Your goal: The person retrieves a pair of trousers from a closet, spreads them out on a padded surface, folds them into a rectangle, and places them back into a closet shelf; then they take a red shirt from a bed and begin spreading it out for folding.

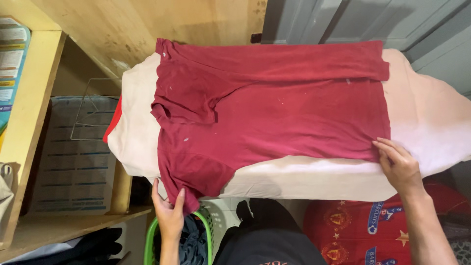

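Shirt: dark red shirt [274, 105] lies spread flat over the cream ironing board [431, 118], collar leftward.
Left hand [169, 216]: fingers pinch the hanging sleeve, drawing it taut.
Right hand [400, 164]: fingers together, pinning the hem's near corner.

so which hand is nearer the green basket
Left. The left hand grips the red shirt's sleeve directly above the green basket; the right hand presses the shirt's hem, far off to the right.
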